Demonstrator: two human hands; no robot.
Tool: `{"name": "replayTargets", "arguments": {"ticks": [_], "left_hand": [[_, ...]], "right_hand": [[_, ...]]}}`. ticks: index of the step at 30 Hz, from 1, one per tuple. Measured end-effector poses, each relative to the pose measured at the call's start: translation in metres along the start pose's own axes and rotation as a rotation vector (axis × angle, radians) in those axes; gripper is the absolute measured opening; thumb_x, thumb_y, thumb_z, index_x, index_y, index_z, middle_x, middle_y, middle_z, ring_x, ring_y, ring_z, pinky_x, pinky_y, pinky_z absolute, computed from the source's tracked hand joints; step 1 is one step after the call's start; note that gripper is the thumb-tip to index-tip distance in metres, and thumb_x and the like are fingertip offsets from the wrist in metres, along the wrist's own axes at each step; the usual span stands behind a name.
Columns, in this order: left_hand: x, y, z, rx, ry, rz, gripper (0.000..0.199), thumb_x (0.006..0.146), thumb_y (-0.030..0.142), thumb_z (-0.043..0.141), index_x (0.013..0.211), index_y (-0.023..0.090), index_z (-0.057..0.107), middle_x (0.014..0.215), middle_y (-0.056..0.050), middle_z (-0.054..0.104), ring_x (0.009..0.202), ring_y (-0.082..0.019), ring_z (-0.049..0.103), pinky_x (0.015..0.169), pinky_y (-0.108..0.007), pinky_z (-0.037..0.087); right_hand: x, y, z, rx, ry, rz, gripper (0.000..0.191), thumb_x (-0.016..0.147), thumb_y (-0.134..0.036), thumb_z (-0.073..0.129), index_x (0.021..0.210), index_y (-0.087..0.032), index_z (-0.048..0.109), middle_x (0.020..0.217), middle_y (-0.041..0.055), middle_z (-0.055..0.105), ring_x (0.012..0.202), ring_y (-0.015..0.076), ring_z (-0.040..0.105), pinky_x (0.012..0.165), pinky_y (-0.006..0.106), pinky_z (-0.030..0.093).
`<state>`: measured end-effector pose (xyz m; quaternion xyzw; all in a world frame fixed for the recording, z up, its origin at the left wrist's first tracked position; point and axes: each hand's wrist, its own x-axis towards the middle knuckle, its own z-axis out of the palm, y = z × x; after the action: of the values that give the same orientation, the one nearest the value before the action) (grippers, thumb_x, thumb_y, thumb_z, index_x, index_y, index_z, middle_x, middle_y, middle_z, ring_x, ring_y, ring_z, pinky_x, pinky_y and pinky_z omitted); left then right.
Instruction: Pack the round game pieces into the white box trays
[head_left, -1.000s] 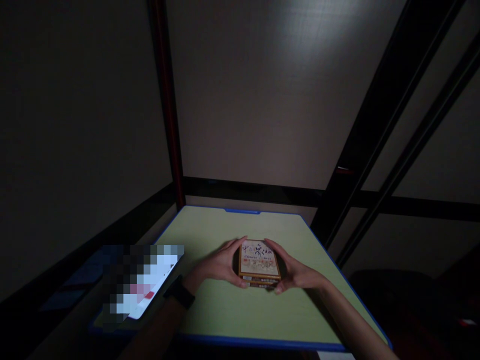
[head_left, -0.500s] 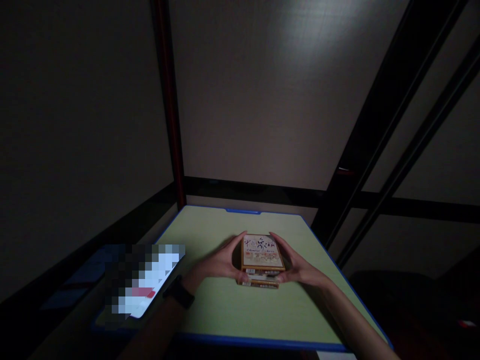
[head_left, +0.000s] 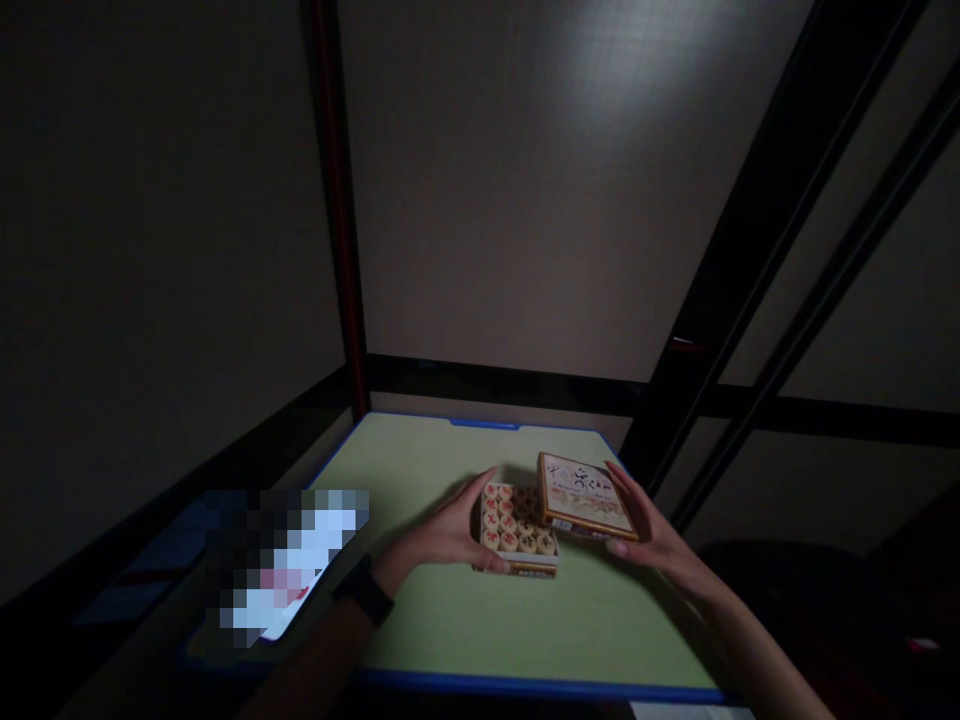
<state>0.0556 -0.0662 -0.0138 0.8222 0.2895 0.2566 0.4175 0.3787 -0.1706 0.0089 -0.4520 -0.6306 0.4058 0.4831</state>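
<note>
An open box bottom (head_left: 516, 571) rests on the table, filled with rows of round pieces (head_left: 508, 540) marked in red or dark characters. Thumb and fingers of my left hand (head_left: 454, 528) are around its left side; a dark band is on that wrist. My right hand (head_left: 651, 530) grips the printed box lid (head_left: 585, 495) by its right edge. The lid is raised and tilted, to the right of the bottom, and hides the pieces at its back right corner.
The light green table (head_left: 450, 625) has a blue rim. A bright, pixelated screen-like device (head_left: 322, 545) lies at its left edge. Behind the table stands a panelled wall (head_left: 510, 200) with dark beams. Something pale shows below the front edge at right.
The lid has come off the box and moved right with my right hand, uncovering the pieces. My left hand has stayed at the bottom's left side.
</note>
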Motion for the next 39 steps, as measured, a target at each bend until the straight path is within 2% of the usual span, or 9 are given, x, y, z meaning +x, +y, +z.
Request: {"name": "replayTargets", "arguments": {"ticks": [6,12,16,19,24,28,31,36,39], "left_hand": [[0.0,-0.002,0.002,0.152,-0.001,0.031,0.132,0.046,0.059,0.088,0.155,0.024,0.022,0.159,-0.014,0.023,0.145,-0.038,0.022,0.121,-0.047,0.021],[0.0,-0.001,0.001,0.174,0.002,0.0,0.126,0.047,0.053,0.088,0.153,0.022,0.028,0.153,-0.015,0.032,0.14,-0.037,0.031,0.119,-0.047,0.026],[-0.001,0.004,0.001,0.184,0.003,0.009,0.123,0.048,0.05,0.088,0.153,0.022,0.028,0.151,-0.014,0.035,0.139,-0.037,0.033,0.118,-0.046,0.027],[-0.002,0.007,0.001,0.177,-0.01,-0.005,0.123,0.049,0.048,0.088,0.153,0.023,0.027,0.15,-0.014,0.036,0.139,-0.036,0.034,0.118,-0.047,0.027],[-0.002,0.006,0.001,0.199,-0.042,-0.001,0.127,0.046,0.041,0.089,0.153,0.022,0.025,0.155,-0.015,0.027,0.143,-0.037,0.026,0.12,-0.047,0.024],[-0.001,0.002,0.002,0.201,-0.004,0.021,0.124,0.047,0.038,0.088,0.153,0.023,0.025,0.153,-0.014,0.034,0.139,-0.037,0.032,0.118,-0.049,0.027],[-0.001,0.002,0.002,0.184,0.0,0.023,0.126,0.047,0.042,0.089,0.153,0.023,0.023,0.151,-0.015,0.038,0.136,-0.038,0.037,0.116,-0.049,0.03],[0.0,0.002,0.0,0.189,0.0,0.02,0.13,0.046,0.042,0.089,0.154,0.022,0.021,0.151,-0.015,0.038,0.137,-0.037,0.037,0.115,-0.047,0.031],[-0.001,0.001,0.0,0.191,-0.005,0.017,0.132,0.045,0.042,0.09,0.155,0.021,0.02,0.152,-0.016,0.037,0.138,-0.037,0.036,0.115,-0.046,0.031]], "right_hand": [[-0.054,0.006,-0.051,-0.116,-0.104,0.285,0.12,0.068,-0.052,0.079,0.158,-0.026,0.003,0.161,0.0158,0.02,0.144,0.0377,0.029,0.116,0.053,0.03],[-0.064,0.008,-0.07,-0.538,-0.237,0.332,0.112,0.057,-0.046,0.087,0.152,-0.027,0.034,0.162,0.0121,0.019,0.149,0.0402,0.002,0.12,0.059,0.004],[-0.052,-0.003,-0.07,-0.582,-0.246,0.311,0.114,0.052,-0.041,0.091,0.151,-0.026,0.036,0.162,0.0135,0.02,0.149,0.0412,-0.002,0.118,0.063,0.004],[-0.033,-0.015,-0.05,-0.536,-0.199,0.18,0.107,0.059,-0.041,0.088,0.151,-0.03,0.035,0.163,0.0109,0.016,0.149,0.0397,0.0,0.118,0.063,0.006],[0.023,-0.021,0.025,-0.54,-0.382,0.064,0.119,0.053,-0.049,0.09,0.153,-0.035,0.028,0.165,0.0087,0.005,0.149,0.0394,-0.001,0.118,0.06,0.006],[0.062,-0.017,0.072,-0.631,-0.534,0.055,0.13,0.045,-0.054,0.091,0.155,-0.034,0.023,0.164,0.0119,0.007,0.148,0.0443,-0.003,0.117,0.061,0.005],[0.074,-0.015,0.082,-0.725,-0.583,0.062,0.134,0.044,-0.057,0.09,0.155,-0.033,0.021,0.162,0.014,0.014,0.146,0.0475,0.003,0.116,0.062,0.007],[0.073,-0.012,0.083,-0.764,-0.527,-0.074,0.125,0.047,-0.058,0.088,0.154,-0.031,0.028,0.14,0.0134,0.042,0.128,0.0407,0.039,0.109,0.053,0.031],[0.069,-0.011,0.086,-0.803,-0.475,-0.116,0.12,0.05,-0.058,0.087,0.152,-0.026,0.033,0.133,0.0147,0.046,0.122,0.0389,0.043,0.106,0.052,0.035]]}}
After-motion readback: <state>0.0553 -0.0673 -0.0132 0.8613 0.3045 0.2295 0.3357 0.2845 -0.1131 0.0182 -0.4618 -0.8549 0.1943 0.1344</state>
